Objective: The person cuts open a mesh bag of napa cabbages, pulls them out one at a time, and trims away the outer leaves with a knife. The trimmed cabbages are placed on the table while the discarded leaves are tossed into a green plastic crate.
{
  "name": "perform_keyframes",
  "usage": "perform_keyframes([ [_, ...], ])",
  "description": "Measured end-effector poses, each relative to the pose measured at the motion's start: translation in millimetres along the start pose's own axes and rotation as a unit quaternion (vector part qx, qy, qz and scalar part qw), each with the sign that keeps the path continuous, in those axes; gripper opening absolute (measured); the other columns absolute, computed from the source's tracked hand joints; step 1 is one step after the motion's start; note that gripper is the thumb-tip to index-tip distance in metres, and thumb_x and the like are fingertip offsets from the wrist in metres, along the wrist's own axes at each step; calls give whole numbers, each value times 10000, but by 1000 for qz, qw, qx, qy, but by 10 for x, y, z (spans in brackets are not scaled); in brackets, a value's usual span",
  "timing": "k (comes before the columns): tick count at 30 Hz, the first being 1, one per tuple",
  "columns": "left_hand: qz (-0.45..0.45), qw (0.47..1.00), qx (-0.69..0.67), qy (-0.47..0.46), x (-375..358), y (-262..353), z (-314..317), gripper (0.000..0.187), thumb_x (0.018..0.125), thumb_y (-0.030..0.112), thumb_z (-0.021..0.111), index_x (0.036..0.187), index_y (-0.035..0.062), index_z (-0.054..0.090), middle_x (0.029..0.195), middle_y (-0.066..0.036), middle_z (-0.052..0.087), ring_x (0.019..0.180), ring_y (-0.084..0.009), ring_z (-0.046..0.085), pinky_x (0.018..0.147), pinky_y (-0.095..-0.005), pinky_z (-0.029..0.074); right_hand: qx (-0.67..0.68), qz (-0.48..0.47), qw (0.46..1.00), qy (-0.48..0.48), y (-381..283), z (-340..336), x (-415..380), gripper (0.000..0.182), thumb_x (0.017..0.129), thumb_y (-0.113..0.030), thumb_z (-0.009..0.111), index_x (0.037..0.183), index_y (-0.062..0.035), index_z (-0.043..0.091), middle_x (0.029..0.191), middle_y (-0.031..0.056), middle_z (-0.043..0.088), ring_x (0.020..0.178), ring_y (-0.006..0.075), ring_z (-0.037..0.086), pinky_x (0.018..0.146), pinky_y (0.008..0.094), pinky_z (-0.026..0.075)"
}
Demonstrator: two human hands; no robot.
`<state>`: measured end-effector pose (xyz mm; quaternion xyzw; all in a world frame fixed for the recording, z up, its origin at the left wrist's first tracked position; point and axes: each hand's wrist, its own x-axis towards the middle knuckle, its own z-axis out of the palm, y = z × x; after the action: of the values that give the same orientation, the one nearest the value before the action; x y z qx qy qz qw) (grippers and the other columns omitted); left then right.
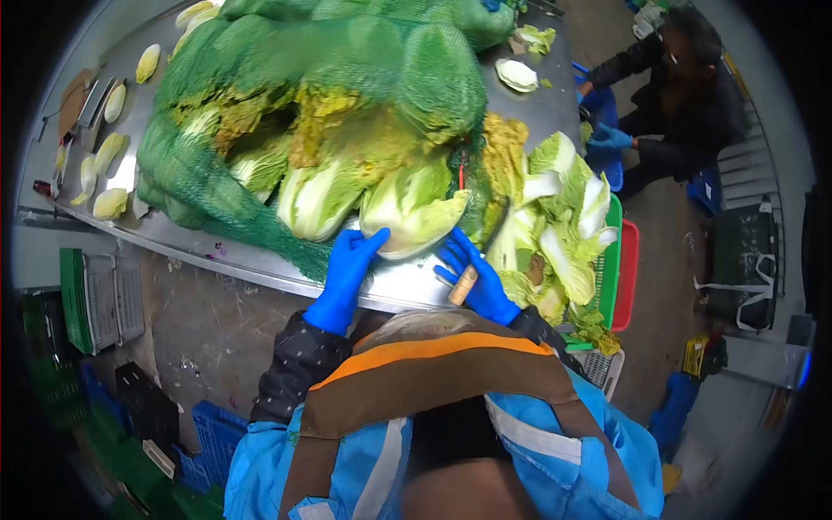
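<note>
A large napa cabbage (412,212) with pale green leaves lies at the table's near edge, in the mouth of a green mesh sack (381,56). My left hand (345,273), in a blue glove, grips its lower left side, with some fingers hidden by the leaves. At the cabbage's right is my gloved right hand (481,282), closed on a knife with a wooden handle (464,285). The knife's dark blade (497,218) points away from me, and the fingertips reach toward the cabbage. A second napa cabbage (316,199) sits just left of the first.
Loose trimmed leaves (563,234) heap over a green crate (609,269) at the table's right, with a red crate (626,282) beside it. Small trimmed cabbages (110,204) lie on the metal table (247,260). A co-worker (680,95) bends over a blue crate (601,108).
</note>
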<state>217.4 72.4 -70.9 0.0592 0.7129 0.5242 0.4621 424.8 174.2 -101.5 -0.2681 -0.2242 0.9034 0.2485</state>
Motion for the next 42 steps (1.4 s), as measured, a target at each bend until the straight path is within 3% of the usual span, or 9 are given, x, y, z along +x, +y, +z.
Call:
perform_keyframes([
  [4, -140, 935, -179, -271, -128, 489, 295, 549, 841, 490, 524, 1135, 27, 503, 1015, -142, 582, 921, -244, 604, 800, -359, 493, -199, 3, 980, 10, 85, -1058, 332, 504, 929, -408, 361, 1332, -110, 309, 1300, 146, 409, 1177, 313, 435, 961, 435, 384],
  [7, -167, 910, -214, -313, 156, 454, 716, 593, 857, 478, 499, 1236, 25, 441, 1150, -171, 535, 1008, -293, 567, 877, -421, 462, 61, -15, 995, -79, -486, -982, 254, 623, 899, -422, 414, 1416, -177, 166, 1378, 158, 322, 1191, 324, 423, 966, 416, 381],
  [10, -221, 836, -321, -387, 189, 419, 790, 569, 862, 447, 493, 1276, 64, 415, 1245, -177, 476, 1136, -341, 471, 960, -523, 366, -133, -136, 981, -42, -929, -1129, 38, 689, 873, -416, 488, 1425, -198, 138, 1369, 141, 356, 1148, 291, 461, 942, 386, 384],
  [16, -145, 882, -343, -289, -194, 34, 840, 522, 875, 376, 477, 1282, 59, 399, 1222, -150, 500, 1123, -327, 485, 977, -509, 345, -142, -176, 969, 102, -1936, -1824, -106, 614, 880, -222, 527, 1403, -166, 212, 1258, 86, 462, 996, 260, 546, 822, 349, 451],
  [22, -31, 855, -491, -161, -1106, -460, 781, 610, 827, 295, 561, 1338, 61, 326, 1340, -113, 399, 1225, -311, 381, 1043, -484, 262, -443, -302, 802, 264, -2324, -1737, -621, 431, 884, -235, 527, 1266, -49, 454, 1109, 88, 570, 619, 16, 509, 509, 168, 393],
  [27, 38, 908, -313, -278, -1352, -218, 1433, 778, 678, 63, 679, 1349, 41, 286, 1302, -129, 422, 1215, -273, 401, 1002, -411, 357, -201, -102, 958, -176, -2100, -419, -769, 810, 805, -429, 600, 1354, 49, 246, 1319, 180, 422, 481, 32, 465, 433, 157, 378],
  [35, 91, 918, 67, -379, -566, -216, 1830, 734, 632, 44, 768, 1276, 38, 414, 1224, -76, 505, 1119, -195, 477, 943, -328, 394, -395, -127, 910, -25, -2080, -654, -243, 198, 790, -36, 586, 987, -38, 608, 984, 27, 645, 562, 23, 498, 435, 156, 390],
  [40, 371, 873, 317, -27, -991, 520, 1418, 880, 640, 275, 783, 1338, 22, 311, 1261, -184, 458, 1160, -269, 455, 946, -371, 383, -385, -58, 919, -64, -1743, -207, -401, 263, 783, -51, 610, 1044, -87, 604, 949, -11, 628, 625, 21, 505, 473, 162, 409],
  [42, 319, 892, 318, -31, -1102, 599, 1643, 939, 610, 333, 789, 1341, 13, 293, 1257, -205, 452, 1156, -285, 459, 946, -380, 384, -361, -31, 928, -84, -1678, -211, -445, 340, 772, -51, 627, 1105, -74, 562, 983, -7, 600, 613, 30, 502, 477, 166, 410],
])
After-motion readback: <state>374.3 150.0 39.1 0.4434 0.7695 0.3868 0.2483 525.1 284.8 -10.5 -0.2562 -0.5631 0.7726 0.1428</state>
